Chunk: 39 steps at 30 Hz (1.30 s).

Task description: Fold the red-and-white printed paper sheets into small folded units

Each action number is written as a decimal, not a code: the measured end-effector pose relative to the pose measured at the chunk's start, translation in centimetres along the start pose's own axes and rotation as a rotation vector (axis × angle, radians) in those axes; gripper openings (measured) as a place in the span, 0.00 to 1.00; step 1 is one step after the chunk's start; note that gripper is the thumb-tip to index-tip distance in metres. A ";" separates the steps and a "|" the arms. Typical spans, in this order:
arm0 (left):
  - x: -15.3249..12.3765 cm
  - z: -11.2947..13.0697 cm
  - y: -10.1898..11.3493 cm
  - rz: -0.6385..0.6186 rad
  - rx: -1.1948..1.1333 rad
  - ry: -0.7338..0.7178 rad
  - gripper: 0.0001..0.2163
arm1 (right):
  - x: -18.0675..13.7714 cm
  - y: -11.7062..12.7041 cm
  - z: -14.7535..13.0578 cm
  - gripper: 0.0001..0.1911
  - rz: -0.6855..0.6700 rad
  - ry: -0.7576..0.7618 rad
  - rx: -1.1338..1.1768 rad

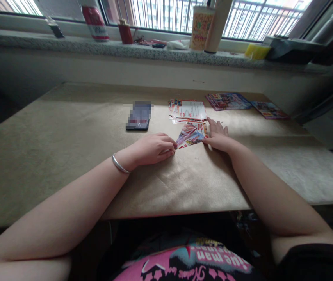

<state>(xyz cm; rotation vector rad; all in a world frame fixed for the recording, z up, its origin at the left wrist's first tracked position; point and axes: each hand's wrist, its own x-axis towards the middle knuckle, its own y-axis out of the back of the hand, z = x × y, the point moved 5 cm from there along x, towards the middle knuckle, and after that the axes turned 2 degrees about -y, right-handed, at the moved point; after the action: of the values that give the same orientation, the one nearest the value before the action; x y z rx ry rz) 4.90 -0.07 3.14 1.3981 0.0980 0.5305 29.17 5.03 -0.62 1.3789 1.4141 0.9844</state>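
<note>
A colourful printed leaflet, partly folded with a slanted edge, lies on the table in front of me. My left hand, a silver bangle on its wrist, has its fingers closed at the leaflet's left corner. At the opposite side, my right hand rests with fingers spread, its thumb touching the leaflet's right corner. The right index fingertip reaches the edge of a loose pile of printed leaflets just behind. What lies under the left fingertips is hidden.
A dark phone, partly pixelated, lies left of the pile. Farther right are a stack of colourful leaflets and another printed bundle. A drink can, a patterned cup and yellow tape stand on the windowsill.
</note>
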 end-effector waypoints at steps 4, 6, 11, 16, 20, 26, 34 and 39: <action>0.0 0.0 0.1 -0.002 -0.008 0.012 0.10 | 0.4 -0.1 0.8 0.50 0.017 -0.004 0.017; 0.0 0.1 0.2 0.003 -0.017 0.016 0.10 | 0.5 -0.2 1.1 0.50 0.035 -0.010 0.033; 0.0 -0.1 0.1 0.003 -0.017 0.008 0.11 | 0.5 0.1 1.6 0.48 0.044 -0.041 0.022; -0.1 -0.2 0.0 0.000 -0.007 0.004 0.11 | 0.5 0.3 1.5 0.47 0.025 -0.026 -0.008; 0.0 0.0 0.1 0.006 -0.014 0.005 0.12 | 0.5 0.3 1.5 0.44 0.040 -0.001 -0.036; 0.0 -0.1 0.2 0.011 -0.049 0.013 0.12 | 0.5 0.2 1.5 0.38 0.116 0.062 -0.043; -0.2 -0.2 0.4 -0.009 -0.093 0.063 0.10 | -0.3 1.2 -0.2 0.25 0.226 0.262 -0.055; -0.6 -1.4 -0.1 0.030 -0.109 0.264 0.11 | -0.9 0.7 -1.9 0.23 0.154 0.313 -0.025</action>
<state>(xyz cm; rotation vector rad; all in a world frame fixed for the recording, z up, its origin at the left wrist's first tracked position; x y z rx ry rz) 3.89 1.00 2.68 1.2199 0.2576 0.7336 27.53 4.24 0.63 1.3740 1.5305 1.3611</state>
